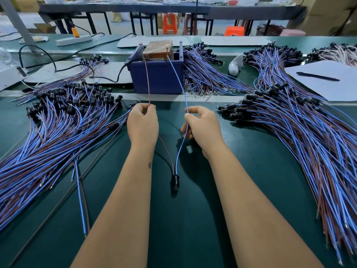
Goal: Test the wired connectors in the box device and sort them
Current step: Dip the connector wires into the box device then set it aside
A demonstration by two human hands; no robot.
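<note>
The wired connector (175, 180) under test hangs between your forearms, just above the green mat (193, 229), its black body upright with the long axis running toward and away from you and its cap end pointing back at you. Two leads rise from its far end and diverge in a V. The brown lead (147, 80) passes through your left hand (143, 126), whose thumb and forefinger pinch it, and continues up to the left contact of the box device (156, 74). The blue lead (178, 82) passes through your right hand (202, 128), pinched likewise between thumb and curled fingers, and reaches the right contact on the box. Both lead tips sit at the box's upper rim, beside the brown block (158, 49) inside it. The box stands at the mat's far edge, straight ahead of your hands. To your left lies a fanned pile of connectors (58, 120), black heads away from you; to your right a larger pile (299, 128) lies likewise. Further right, a pen (316, 76) rests on a white sheet (332, 86).
</note>
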